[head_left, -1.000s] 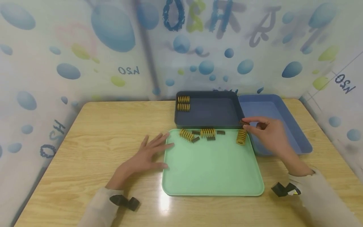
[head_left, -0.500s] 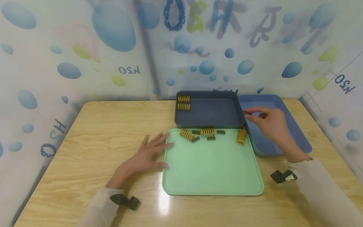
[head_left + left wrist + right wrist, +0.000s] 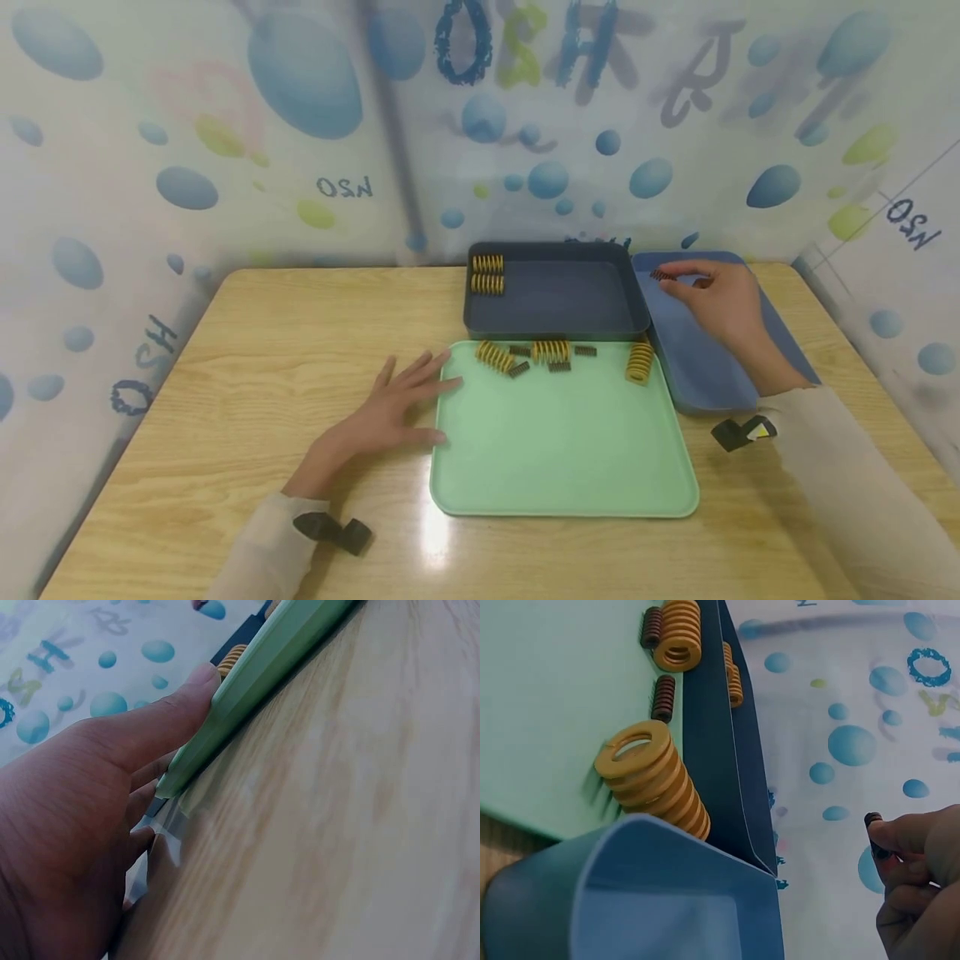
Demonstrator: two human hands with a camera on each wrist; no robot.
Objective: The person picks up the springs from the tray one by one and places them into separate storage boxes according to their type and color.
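Observation:
My right hand (image 3: 720, 304) pinches a small dark brown spring (image 3: 663, 276) between thumb and fingertips, above the far part of the blue tray (image 3: 693, 375). In the right wrist view the same small spring (image 3: 873, 825) pokes out of the pinch. My left hand (image 3: 382, 417) lies spread at the left edge of the green tray (image 3: 562, 450), its thumb and fingertips touching the rim. Along the green tray's far side lie large yellow springs, one (image 3: 639, 363) at the right corner, one (image 3: 551, 351) in the middle and one (image 3: 495, 357) at left, with several small dark springs (image 3: 559, 367) among them.
Behind the green tray stands a dark navy tray (image 3: 570, 300), with two yellow springs (image 3: 487, 285) lying side by side at its left end. The blue tray adjoins it on the right. All rest on a wooden table (image 3: 300, 333) against a patterned wall backdrop (image 3: 420, 108).
My right hand has carried the small dark spring away from the green tray's far right corner, up and over the far part of the blue tray. The left hand has stayed in place.

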